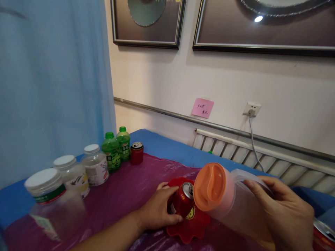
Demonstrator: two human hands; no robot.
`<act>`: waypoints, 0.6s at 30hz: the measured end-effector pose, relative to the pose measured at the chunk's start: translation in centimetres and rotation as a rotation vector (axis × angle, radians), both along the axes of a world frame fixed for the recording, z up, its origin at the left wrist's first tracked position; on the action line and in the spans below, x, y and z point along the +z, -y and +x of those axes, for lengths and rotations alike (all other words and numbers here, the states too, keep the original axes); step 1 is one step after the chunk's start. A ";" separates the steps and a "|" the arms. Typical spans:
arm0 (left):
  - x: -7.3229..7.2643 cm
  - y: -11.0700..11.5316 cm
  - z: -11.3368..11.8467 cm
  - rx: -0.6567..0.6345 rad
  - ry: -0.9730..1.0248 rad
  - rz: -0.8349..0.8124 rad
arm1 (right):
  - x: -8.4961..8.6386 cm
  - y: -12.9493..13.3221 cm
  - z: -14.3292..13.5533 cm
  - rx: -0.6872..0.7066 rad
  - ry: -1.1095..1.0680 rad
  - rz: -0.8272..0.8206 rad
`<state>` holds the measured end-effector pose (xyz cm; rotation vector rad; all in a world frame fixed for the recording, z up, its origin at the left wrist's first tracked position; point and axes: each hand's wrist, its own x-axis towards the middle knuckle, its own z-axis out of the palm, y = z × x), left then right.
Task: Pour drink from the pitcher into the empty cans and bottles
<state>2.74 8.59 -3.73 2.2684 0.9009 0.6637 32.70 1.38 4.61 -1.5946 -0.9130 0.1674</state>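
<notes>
My left hand [159,209] is wrapped round a red drink can [181,201], which tilts a little to the right over a red scalloped plate [187,232]. In my right hand [285,209] is the handle of a translucent plastic pitcher [243,205] with an orange lid [210,187]. The pitcher leans toward the left, its lid right beside the can's top. Whether the lid touches the can, or any liquid is flowing, I cannot tell. Part of the plate is hidden behind the can and my left hand.
Several clear jars with white lids [95,165], two green bottles [111,153] and another red can [136,153] line the left side. A further can [324,233] shows at the right edge. Purple plastic sheeting [117,195] covers the blue table; a radiator [274,150] stands behind.
</notes>
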 end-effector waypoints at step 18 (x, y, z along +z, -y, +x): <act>0.0 0.1 0.1 0.016 0.012 -0.023 | -0.9 -0.2 0.8 -0.044 -0.024 -0.014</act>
